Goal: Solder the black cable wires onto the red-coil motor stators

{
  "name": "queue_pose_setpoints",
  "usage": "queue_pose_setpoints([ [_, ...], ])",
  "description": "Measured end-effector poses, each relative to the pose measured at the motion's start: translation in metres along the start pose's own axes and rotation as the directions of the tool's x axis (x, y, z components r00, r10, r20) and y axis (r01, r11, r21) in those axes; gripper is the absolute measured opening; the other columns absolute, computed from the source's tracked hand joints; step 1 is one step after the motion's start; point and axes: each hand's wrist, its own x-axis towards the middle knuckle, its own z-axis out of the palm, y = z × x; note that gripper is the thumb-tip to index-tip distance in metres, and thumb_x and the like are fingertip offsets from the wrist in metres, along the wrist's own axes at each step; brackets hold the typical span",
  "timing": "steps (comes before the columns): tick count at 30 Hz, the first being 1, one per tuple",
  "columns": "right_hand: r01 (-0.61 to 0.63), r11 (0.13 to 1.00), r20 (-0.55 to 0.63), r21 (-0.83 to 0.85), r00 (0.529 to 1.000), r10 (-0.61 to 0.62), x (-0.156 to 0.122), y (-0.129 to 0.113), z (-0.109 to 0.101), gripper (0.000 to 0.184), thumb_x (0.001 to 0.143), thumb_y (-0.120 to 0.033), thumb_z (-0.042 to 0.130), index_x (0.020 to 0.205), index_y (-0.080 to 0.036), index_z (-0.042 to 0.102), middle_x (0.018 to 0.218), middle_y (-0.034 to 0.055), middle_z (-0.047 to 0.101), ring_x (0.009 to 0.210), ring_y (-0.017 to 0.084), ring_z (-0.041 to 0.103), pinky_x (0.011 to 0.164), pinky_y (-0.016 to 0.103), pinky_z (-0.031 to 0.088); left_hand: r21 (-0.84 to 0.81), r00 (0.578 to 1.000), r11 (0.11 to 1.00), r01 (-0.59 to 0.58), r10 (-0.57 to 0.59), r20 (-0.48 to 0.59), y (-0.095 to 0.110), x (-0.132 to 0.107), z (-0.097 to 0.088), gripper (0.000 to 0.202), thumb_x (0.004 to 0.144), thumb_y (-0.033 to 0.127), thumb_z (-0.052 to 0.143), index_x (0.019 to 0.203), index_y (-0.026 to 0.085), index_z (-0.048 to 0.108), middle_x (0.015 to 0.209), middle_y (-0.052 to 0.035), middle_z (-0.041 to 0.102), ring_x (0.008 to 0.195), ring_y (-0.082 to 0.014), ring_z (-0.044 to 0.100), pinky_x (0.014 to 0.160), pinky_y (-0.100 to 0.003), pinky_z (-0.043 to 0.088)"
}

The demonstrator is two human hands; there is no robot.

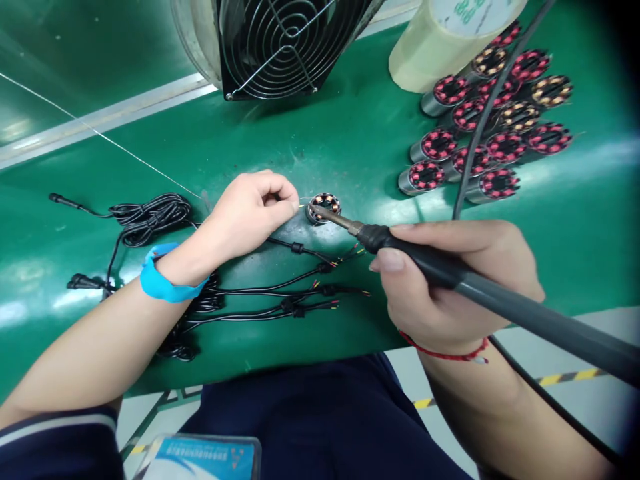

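My right hand (450, 280) is wrapped around a soldering iron (435, 260), its metal tip slanting left onto a small motor stator (325, 200). The stator stands upright on the green table, with copper-coloured windings around its top. Just left of it, my left hand (265, 207) pinches a thin wire (301, 205) between thumb and forefinger; a short yellowish end pokes out towards the stator. Whether the wire touches the stator, I cannot tell. Black cables (270, 291) with stripped, coloured wire ends lie below and partly behind my left hand and forearm.
A fan (290, 47) with a wire guard stands at the back. Several stators (495, 183) with red or copper windings are grouped at right, beside a large tape roll (425, 47). The iron's grey cord (480, 127) crosses above them. A coiled black cable (150, 217) lies left.
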Motion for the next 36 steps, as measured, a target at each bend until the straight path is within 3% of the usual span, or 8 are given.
queue_pose_setpoints([
  [3,-0.041,0.999,-0.008,-0.012,0.999,0.041,0.0,0.001,-0.001,0.011,0.082,-0.029,0.069,0.092,-0.025,0.066,0.076,-0.0004,0.07,0.065,0.017,0.069,0.057,0.031,0.057,-0.004,1.0,1.0,-0.005,0.005,0.0,-0.001,0.0,0.0,0.01,0.073,0.014,0.058,0.066,0.015,0.065,0.07,0.0002,0.061,0.06,-0.0085,0.047,0.061,-0.027,0.041],
  [5,-0.071,0.997,0.034,0.035,0.997,0.07,0.002,0.002,-0.001,0.019,0.083,-0.029,0.069,0.101,-0.028,0.066,0.088,0.0007,0.072,0.073,0.019,0.072,0.066,0.036,0.06,-0.004,1.0,1.0,-0.007,0.007,0.0,-0.001,0.0,0.0,0.01,0.073,0.015,0.058,0.066,0.015,0.065,0.07,0.0002,0.062,0.06,-0.0086,0.047,0.06,-0.027,0.041],
  [9,-0.194,0.974,0.242,0.12,0.957,0.161,0.019,0.002,0.002,0.029,0.093,-0.027,0.058,0.121,-0.031,0.06,0.109,0.0011,0.072,0.081,0.017,0.073,0.078,0.037,0.062,-0.001,1.0,1.0,-0.009,0.009,-0.002,0.0,0.0,-0.001,0.01,0.073,0.016,0.058,0.068,0.016,0.067,0.071,-0.0003,0.063,0.06,-0.009,0.049,0.059,-0.026,0.041],
  [13,-0.091,0.992,0.464,0.084,0.885,0.042,0.037,0.006,0.018,0.026,0.091,-0.023,0.056,0.116,-0.029,0.06,0.103,0.0018,0.073,0.089,0.02,0.071,0.082,0.038,0.059,-0.005,1.0,1.0,-0.012,0.012,0.012,0.002,-0.001,-0.004,0.011,0.073,0.016,0.057,0.07,0.015,0.068,0.071,-0.0004,0.064,0.062,-0.0093,0.052,0.06,-0.025,0.042],
  [15,-0.05,0.996,0.5,0.07,0.866,0.008,0.039,0.01,0.031,0.033,0.086,-0.022,0.058,0.118,-0.028,0.058,0.099,0.0032,0.072,0.093,0.024,0.067,0.086,0.043,0.056,-0.016,0.999,1.0,0.0,0.001,0.032,0.003,-0.001,-0.005,0.011,0.075,0.017,0.058,0.071,0.015,0.068,0.066,0.0004,0.063,0.059,-0.0091,0.051,0.057,-0.024,0.041],
  [21,0.007,0.999,0.385,0.031,0.923,-0.019,0.031,0.02,0.063,0.037,0.083,-0.016,0.049,0.118,-0.026,0.054,0.098,0.0027,0.072,0.086,0.025,0.058,0.086,0.046,0.049,-0.157,0.991,0.981,0.111,-0.097,0.092,0.008,-0.001,-0.006,0.009,0.079,0.017,0.061,0.073,0.013,0.067,0.064,-0.0007,0.063,0.053,-0.0071,0.052,0.052,-0.021,0.043],
  [28,0.011,0.999,0.305,0.043,0.952,-0.023,0.025,0.018,0.058,0.037,0.082,-0.018,0.055,0.117,-0.027,0.052,0.088,0.0011,0.07,0.09,0.025,0.06,0.083,0.043,0.047,-0.351,0.963,0.901,0.254,-0.202,0.177,0.01,0.001,-0.008,0.008,0.081,0.016,0.064,0.074,0.013,0.066,0.071,-0.0043,0.068,0.052,-0.0054,0.053,0.049,-0.019,0.043],
  [36,-0.028,0.994,0.312,0.102,0.95,-0.006,0.024,0.014,0.058,0.034,0.083,-0.018,0.053,0.116,-0.029,0.05,0.089,0.0006,0.071,0.092,0.024,0.063,0.084,0.042,0.048,-0.295,0.981,0.937,0.186,-0.158,0.116,0.008,0.0,-0.006,0.012,0.08,0.013,0.057,0.074,0.014,0.066,0.07,-0.0032,0.067,0.057,-0.008,0.055,0.053,-0.022,0.044],
])
